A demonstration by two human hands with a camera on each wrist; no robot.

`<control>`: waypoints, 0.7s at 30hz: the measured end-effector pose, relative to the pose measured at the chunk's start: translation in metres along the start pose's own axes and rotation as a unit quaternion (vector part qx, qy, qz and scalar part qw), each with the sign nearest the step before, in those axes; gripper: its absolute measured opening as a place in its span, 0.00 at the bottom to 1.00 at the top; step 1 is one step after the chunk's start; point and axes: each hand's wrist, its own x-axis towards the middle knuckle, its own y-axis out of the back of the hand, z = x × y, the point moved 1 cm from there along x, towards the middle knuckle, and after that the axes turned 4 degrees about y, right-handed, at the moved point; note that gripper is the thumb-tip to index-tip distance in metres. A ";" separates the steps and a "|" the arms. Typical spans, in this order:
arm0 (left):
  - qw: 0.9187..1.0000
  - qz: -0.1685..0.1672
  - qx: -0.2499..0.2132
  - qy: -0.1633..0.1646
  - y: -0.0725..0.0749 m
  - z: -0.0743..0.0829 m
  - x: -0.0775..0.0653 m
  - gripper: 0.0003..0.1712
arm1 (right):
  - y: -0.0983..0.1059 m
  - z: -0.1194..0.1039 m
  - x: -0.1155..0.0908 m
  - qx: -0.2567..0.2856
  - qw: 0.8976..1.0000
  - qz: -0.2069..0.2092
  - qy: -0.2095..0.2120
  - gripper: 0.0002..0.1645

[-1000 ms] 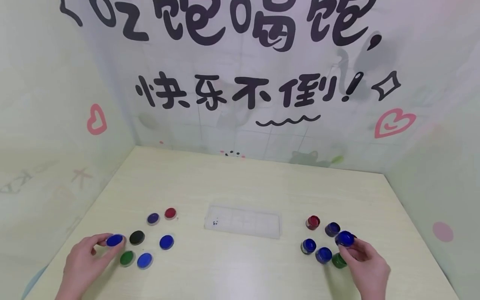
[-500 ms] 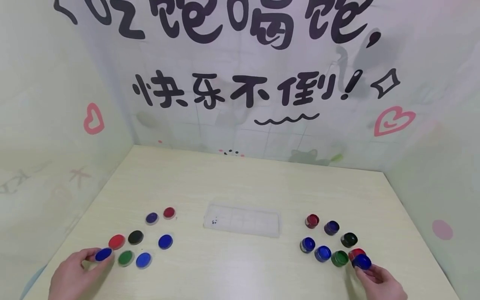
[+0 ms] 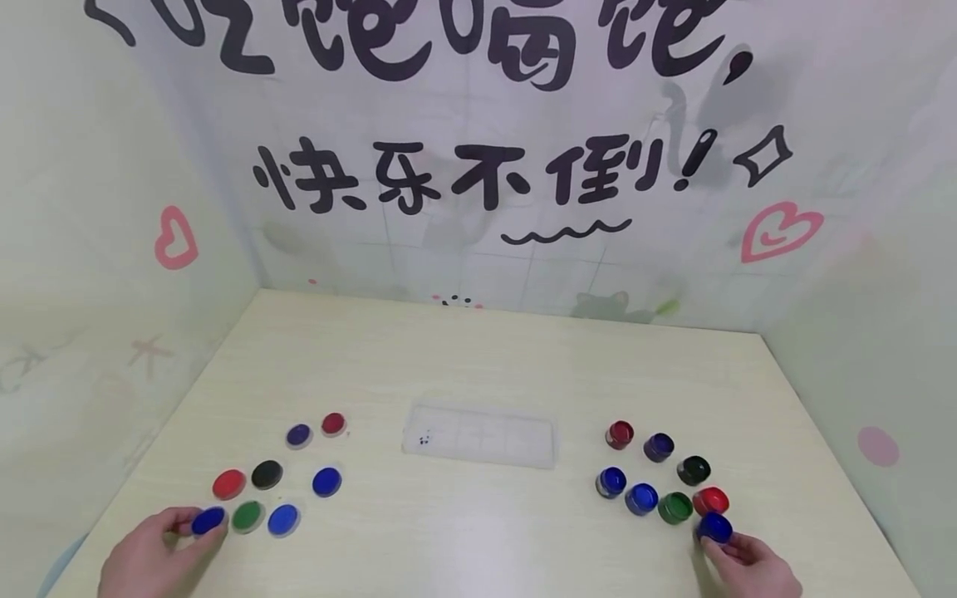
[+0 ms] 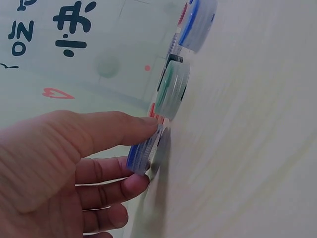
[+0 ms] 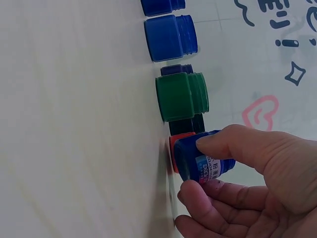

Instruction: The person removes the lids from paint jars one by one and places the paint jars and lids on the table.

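Note:
In the head view my left hand (image 3: pixel 153 552) pinches a blue lid (image 3: pixel 208 521) between thumb and fingers, left of a green lid (image 3: pixel 247 517). The left wrist view shows that lid tilted, just off the table. At the right my right hand (image 3: pixel 751 565) grips a small open blue paint jar (image 3: pixel 714 527) by its sides, close to a red jar (image 3: pixel 711 501). In the right wrist view the held jar has a printed label and is tilted, its base slightly above the table. Beside it stands a green jar (image 5: pixel 182 96).
More lids lie at the left, among them a red lid (image 3: pixel 228 483) and a black lid (image 3: pixel 267 474). Several open jars stand at the right, including a dark red jar (image 3: pixel 620 434). A clear plastic tray (image 3: pixel 478 432) lies mid-table. Printed cloth walls surround the table.
My left hand has moved left and down with the blue lid, uncovering the red lid. My right hand has carried the blue jar right and toward me, uncovering the black and red jars.

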 end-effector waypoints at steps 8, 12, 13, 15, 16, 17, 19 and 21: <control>1.000 -0.002 0.001 0.013 -0.001 0.001 -0.004 0.37 | -0.001 -0.002 -0.003 -0.022 1.000 -0.003 0.020 0.25; 1.000 -0.009 0.007 0.006 -0.002 -0.002 0.000 0.38 | -0.003 0.002 0.000 -0.040 0.999 -0.014 0.023 0.25; 1.000 -0.009 0.007 0.005 -0.002 -0.002 0.001 0.38 | -0.003 0.003 0.000 -0.043 0.999 -0.015 0.023 0.25; 1.000 -0.011 0.009 0.002 -0.002 -0.003 0.002 0.39 | -0.003 0.003 -0.001 -0.054 0.998 -0.020 0.025 0.24; 1.000 -0.012 0.012 0.001 -0.002 -0.003 0.002 0.40 | -0.003 0.002 -0.001 -0.059 0.998 -0.020 0.025 0.24; 1.000 -0.013 0.014 0.000 -0.002 -0.002 0.002 0.41 | -0.002 0.002 -0.002 -0.063 0.997 -0.021 0.027 0.24; 1.000 -0.016 0.024 0.000 -0.001 -0.001 0.001 0.44 | 0.000 0.002 -0.002 -0.077 0.996 -0.030 0.031 0.26; 0.999 -0.019 0.038 0.003 0.001 0.002 -0.001 0.47 | 0.002 0.001 -0.003 -0.096 0.994 -0.041 0.035 0.29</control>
